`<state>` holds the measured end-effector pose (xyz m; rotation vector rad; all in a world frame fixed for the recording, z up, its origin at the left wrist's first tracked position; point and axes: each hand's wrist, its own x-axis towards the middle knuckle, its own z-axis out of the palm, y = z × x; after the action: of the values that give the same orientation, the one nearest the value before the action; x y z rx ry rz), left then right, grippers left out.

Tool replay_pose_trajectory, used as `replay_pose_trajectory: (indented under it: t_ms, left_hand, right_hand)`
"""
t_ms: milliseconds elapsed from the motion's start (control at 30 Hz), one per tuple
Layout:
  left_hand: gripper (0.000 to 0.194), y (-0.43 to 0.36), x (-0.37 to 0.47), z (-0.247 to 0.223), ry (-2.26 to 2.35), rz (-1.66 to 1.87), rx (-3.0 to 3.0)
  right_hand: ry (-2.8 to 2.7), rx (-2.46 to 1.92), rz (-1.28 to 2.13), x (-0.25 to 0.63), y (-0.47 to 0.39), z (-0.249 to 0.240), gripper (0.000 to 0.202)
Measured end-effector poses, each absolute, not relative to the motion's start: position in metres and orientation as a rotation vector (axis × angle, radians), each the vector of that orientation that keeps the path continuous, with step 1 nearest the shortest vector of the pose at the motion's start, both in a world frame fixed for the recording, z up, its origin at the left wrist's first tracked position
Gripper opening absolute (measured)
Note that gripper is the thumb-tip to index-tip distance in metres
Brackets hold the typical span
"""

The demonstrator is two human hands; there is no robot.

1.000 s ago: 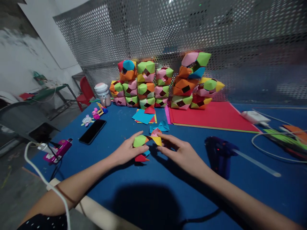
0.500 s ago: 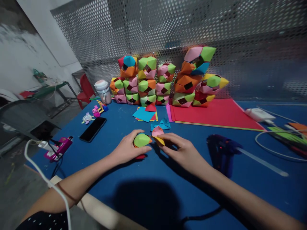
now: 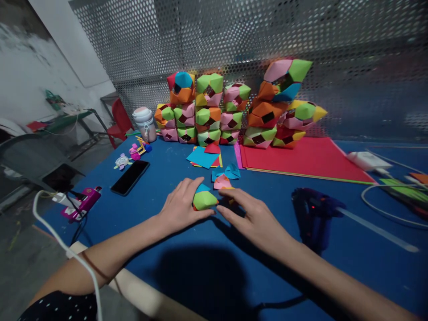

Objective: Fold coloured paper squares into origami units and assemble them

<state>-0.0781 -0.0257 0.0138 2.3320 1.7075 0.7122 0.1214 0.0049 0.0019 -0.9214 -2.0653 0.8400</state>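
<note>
My left hand is curved round a small folded paper piece, green with blue and orange parts, on the blue table. Just right of it is my right hand, thumb and forefinger apart, the fingertips close to the piece's orange tip. A bit of yellow-orange paper shows beneath the right fingers; whether they grip it is unclear. Beyond the hands lie a pink folded paper and blue folded papers.
Stacked paper balls line the perforated metal panel. Blue and red sheets and large red sheets lie before them. A glue gun stands right; a phone and pink power strip are left.
The green piece has turned in my left hand, now showing blue on top, and sits slightly further right. The yellow paper by my right fingertips is lower and mostly hidden. The view has shifted slightly.
</note>
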Motion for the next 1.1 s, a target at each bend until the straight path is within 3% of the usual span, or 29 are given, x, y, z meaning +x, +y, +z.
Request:
replay_pose_trajectory:
  t_ms: [133,433,767,1100]
  left_hand:
    - [0.070,-0.034,-0.070,0.019,1.638,0.670,2.370]
    - [0.067,-0.033,-0.071,0.036,1.383,0.711,2.090]
    - [0.061,-0.027,-0.077,0.029,1.435,0.762,2.152]
    - [0.056,-0.011,-0.093,0.037,1.588,0.856,1.949]
  right_hand:
    - [-1.621,-0.925,1.519,0.109,-0.005,0.006,0.027]
    - [-1.042,-0.803,2.062,0.112,0.002,0.006,0.024]
    - [-0.791,-0.750,2.141,0.113,0.005,-0.001,0.008]
    - [-1.008,-0.825,1.848,0.114,0.011,-0.005,0.020]
